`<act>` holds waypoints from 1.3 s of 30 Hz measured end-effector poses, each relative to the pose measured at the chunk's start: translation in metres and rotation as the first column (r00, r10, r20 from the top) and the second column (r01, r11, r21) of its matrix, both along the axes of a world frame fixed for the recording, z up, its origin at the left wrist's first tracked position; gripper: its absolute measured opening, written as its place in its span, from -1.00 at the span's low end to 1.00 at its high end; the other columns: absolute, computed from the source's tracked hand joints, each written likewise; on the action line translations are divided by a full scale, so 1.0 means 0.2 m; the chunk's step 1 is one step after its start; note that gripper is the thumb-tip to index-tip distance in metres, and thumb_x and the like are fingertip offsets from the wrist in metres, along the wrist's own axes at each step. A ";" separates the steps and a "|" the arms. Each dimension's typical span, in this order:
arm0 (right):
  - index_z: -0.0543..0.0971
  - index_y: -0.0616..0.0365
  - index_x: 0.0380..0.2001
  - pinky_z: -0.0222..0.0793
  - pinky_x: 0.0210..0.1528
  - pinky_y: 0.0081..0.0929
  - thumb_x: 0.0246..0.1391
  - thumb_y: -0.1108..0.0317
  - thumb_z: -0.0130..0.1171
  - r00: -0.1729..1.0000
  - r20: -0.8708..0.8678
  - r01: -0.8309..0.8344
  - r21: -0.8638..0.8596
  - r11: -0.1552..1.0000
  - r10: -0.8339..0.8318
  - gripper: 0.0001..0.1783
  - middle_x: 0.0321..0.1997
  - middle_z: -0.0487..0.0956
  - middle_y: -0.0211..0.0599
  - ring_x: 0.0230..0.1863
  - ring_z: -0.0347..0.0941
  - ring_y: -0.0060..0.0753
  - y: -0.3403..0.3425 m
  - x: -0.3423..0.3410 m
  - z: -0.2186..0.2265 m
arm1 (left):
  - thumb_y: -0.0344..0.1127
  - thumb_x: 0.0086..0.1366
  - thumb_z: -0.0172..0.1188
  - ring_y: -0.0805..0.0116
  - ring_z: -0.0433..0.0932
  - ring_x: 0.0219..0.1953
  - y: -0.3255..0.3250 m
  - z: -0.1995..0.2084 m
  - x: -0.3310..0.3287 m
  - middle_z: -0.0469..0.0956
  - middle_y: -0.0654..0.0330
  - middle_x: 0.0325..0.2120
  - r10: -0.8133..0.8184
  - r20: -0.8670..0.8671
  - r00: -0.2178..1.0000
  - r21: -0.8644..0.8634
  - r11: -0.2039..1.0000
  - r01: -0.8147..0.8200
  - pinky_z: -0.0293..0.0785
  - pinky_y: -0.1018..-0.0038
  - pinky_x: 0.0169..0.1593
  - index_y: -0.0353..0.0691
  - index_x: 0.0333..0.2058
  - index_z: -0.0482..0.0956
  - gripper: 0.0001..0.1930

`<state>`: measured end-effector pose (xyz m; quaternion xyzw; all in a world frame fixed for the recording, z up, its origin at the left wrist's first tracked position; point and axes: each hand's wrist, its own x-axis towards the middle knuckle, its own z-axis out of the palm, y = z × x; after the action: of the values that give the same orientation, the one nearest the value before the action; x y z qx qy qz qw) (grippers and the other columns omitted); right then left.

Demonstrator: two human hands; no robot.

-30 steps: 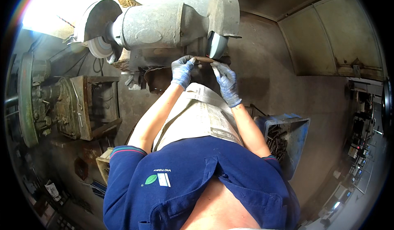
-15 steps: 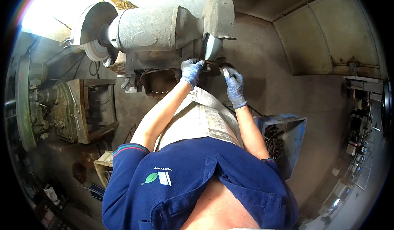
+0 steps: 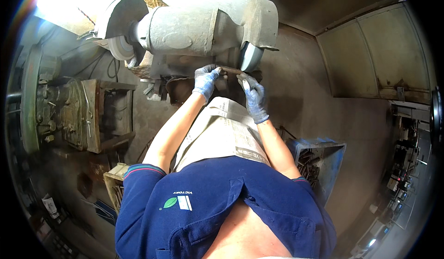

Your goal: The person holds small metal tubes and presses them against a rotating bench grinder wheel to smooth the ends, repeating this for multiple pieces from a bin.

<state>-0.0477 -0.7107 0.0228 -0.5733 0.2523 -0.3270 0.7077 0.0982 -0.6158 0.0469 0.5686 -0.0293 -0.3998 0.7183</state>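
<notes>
A grey grinder stands in front of me, with a pale grinding wheel showing under its right guard. Just below that wheel, a thin brownish metal bar stretches between my gloved hands. The fingers of my left hand close on the bar's left end. My right hand pinches its right end close beside the wheel's lower edge. Whether the bar touches the wheel, I cannot tell. Both gloves are blue and white, with dark, dirty fingertips.
A second wheel sits under the grinder's left guard. To the left is a greenish machine beside a metal frame. A blue-edged bin of metal rods stands by my right arm, and a wooden box by my left. A pale apron covers my lap.
Both hands have moved left along the grinder with the bar, so the wheel is now nearer my right hand. The whole view has shifted slightly.
</notes>
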 end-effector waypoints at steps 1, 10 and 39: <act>0.55 0.25 -0.13 0.32 0.07 -0.48 0.07 0.51 0.10 0.996 -0.083 -0.042 -0.260 0.965 0.021 -0.74 -0.08 0.55 -0.19 -0.02 0.44 -0.39 0.01 -0.02 0.04 | -0.51 0.22 0.10 0.45 0.55 -0.49 0.03 0.01 0.00 0.58 0.15 -0.47 -0.010 -0.015 1.000 -0.056 0.998 0.009 0.52 0.56 -0.35 -0.44 -0.32 0.56 -0.89; 0.51 0.29 -0.05 0.18 0.21 -0.25 -0.02 0.12 0.24 0.996 -0.086 -0.073 -0.763 0.643 0.011 -0.46 0.06 0.44 -0.04 0.16 0.32 -0.09 0.14 -0.30 0.45 | -0.51 0.22 0.11 0.18 0.61 -0.27 0.27 0.16 -0.13 0.56 -0.04 -0.30 -0.190 0.136 0.972 -0.248 0.944 0.219 0.58 0.33 -0.13 -0.45 -0.22 0.49 -0.84; 0.48 0.39 -0.07 0.35 0.10 -0.24 0.09 0.23 0.10 0.993 0.049 -0.075 -0.400 0.913 0.103 -0.56 0.07 0.39 -0.04 0.04 0.41 -0.12 0.08 -0.37 0.43 | -0.44 0.20 0.18 0.54 0.52 -0.48 0.19 0.31 -0.20 0.56 0.21 -0.50 -0.225 0.154 0.962 -0.203 0.946 0.253 0.54 0.55 -0.34 -0.40 -0.30 0.53 -0.86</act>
<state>-0.1218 -0.6950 0.1095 -0.7043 0.1297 -0.3582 0.5990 0.0583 -0.5786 0.1091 0.5021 -0.1886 -0.4407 0.7198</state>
